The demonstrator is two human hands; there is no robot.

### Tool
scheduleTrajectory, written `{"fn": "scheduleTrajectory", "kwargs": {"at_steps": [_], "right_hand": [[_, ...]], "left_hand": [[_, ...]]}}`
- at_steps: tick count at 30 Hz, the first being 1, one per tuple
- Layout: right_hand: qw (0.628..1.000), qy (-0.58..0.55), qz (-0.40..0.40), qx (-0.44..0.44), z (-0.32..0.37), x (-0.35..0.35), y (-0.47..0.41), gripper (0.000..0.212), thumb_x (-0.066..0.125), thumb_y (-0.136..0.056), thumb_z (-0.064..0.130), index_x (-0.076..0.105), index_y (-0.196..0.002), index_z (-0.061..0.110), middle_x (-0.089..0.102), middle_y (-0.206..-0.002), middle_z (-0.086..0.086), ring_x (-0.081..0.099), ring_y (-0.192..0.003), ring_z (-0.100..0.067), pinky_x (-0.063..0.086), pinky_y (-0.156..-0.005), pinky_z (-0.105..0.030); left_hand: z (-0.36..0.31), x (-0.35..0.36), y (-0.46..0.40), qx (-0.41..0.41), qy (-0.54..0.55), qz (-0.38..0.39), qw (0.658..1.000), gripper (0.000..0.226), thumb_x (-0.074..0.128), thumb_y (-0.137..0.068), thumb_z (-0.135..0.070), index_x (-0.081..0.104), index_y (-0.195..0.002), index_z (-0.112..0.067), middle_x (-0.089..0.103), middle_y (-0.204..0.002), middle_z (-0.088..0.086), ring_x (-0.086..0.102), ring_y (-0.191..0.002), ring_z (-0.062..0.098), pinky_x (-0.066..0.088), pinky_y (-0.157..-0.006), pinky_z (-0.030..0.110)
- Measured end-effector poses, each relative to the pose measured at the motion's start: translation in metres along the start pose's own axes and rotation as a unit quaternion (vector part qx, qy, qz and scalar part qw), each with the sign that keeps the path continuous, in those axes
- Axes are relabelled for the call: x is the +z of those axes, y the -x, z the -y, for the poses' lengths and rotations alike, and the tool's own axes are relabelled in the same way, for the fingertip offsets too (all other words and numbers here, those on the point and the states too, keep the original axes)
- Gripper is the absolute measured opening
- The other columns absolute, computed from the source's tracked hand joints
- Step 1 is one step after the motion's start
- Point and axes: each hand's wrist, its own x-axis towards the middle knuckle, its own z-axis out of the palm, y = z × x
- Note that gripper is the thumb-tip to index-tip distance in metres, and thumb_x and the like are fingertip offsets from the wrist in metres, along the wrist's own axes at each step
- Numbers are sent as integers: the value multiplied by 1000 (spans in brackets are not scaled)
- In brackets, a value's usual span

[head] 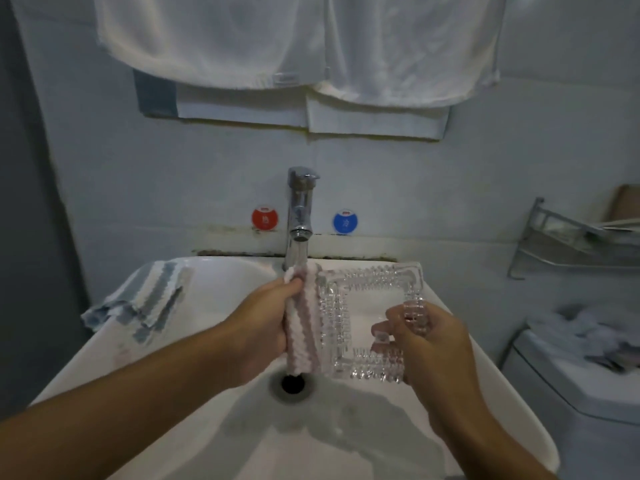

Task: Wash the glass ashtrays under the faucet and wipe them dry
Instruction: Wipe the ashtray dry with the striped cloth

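Over the sink, under the faucet, your right hand pinches the ashtray by its right rim, tilted up toward you. Your left hand grips the pink cloth against its left edge. The glass's lower corner blurs into glare.

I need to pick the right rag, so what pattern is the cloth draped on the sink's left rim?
The draped cloth has blue-grey and white stripes, clearest in the head view.

Clear ridged glass ashtray, pink-and-white striped cloth, blue-striped towel, white sink.
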Motion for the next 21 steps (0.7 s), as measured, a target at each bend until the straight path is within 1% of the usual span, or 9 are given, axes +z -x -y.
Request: {"fn": "scheduleTrajectory", "kwargs": {"at_steps": [2, 5, 7, 11, 12, 14, 16, 19, 21], "right_hand": [[1000, 20, -16, -10, -1, 0, 1, 15, 62, -96, 9, 69, -84, 16, 76, -73, 0, 75, -63, -20, 61, -73, -53], [997, 48, -40, -46, 0, -1, 2, 22, 62, -90, 2, 68, -79, 21, 76, -71, 5, 73, -63, -14, 60, -73, -51], [995, 53, -58, -67, 1, -2, 3, 27, 60, -89, -2, 68, -79, 23, 75, -72, 6, 73, -64, -13, 61, -72, -51], [987, 110, -64, -99, 0, 3, 4, 25, 60, -94, 6, 64, -80, 27, 73, -73, 14, 72, -63, -10, 61, -70, -48], [985, 130, -56, -103, 0, 5, 5, 25, 59, -93, 7, 62, -80, 27, 73, -73, 16, 72, -64, -11, 61, -70, -48], [979, 168, -37, -112, 0, 11, 7, 20, 58, -90, 10, 62, -79, 27, 72, -72, 17, 72, -67, -13, 60, -70, -47], [973, 189, -30, -128, 1, 15, 10, 17, 57, -86, 11, 62, -80, 26, 71, -69, 13, 72, -69, -16, 59, -71, -47], [970, 176, -47, -159, 5, 16, 13, 19, 56, -82, 11, 63, -82, 28, 73, -72, 12, 72, -68, -17, 60, -69, -47], [973, 158, -60, -154, 7, 13, 13, 29, 59, -88, 2, 62, -82, 30, 73, -73, 10, 73, -67, -14, 61, -69, -48]], "left_hand": [[8, 9, -6, -9, 52, 30, 998, 36, 41, -105, -24, 55, -136, -12, 66, -126, 21, 61, -119, 40, 40, -109, 58], [29, 20, -8, -8, 70, 47, 996, 36, 42, -104, -24, 61, -128, -5, 70, -115, 25, 66, -110, 41, 44, -105, 59], [48, 24, -5, -17, -1, 50, 999, 37, 44, -104, -32, 68, -118, -7, 74, -107, 19, 70, -103, 36, 47, -103, 56], [58, 25, 4, 21, -102, 56, 993, 46, 52, -90, -62, 65, -121, -30, 75, -112, -3, 69, -109, 22, 47, -104, 49], [55, 23, 4, 48, -103, 40, 993, 40, 49, -96, -57, 64, -122, -30, 76, -103, -5, 71, -100, 18, 53, -95, 42], [51, 18, 1, 89, -79, 26, 992, 24, 43, -105, -40, 58, -121, -31, 76, -82, -7, 73, -74, 10, 57, -66, 28], [54, 18, 2, 89, -81, 35, 992, 17, 42, -106, -34, 50, -119, -39, 76, -87, -9, 74, -71, 9, 56, -53, 24], [72, 21, 6, 78, -136, 45, 987, 23, 42, -103, -49, 53, -120, -38, 76, -88, -3, 71, -67, 18, 56, -57, 37], [77, 23, 8, 81, -182, 57, 978, 34, 43, -96, -61, 57, -117, -39, 76, -91, -4, 70, -75, 18, 57, -73, 40]]}}
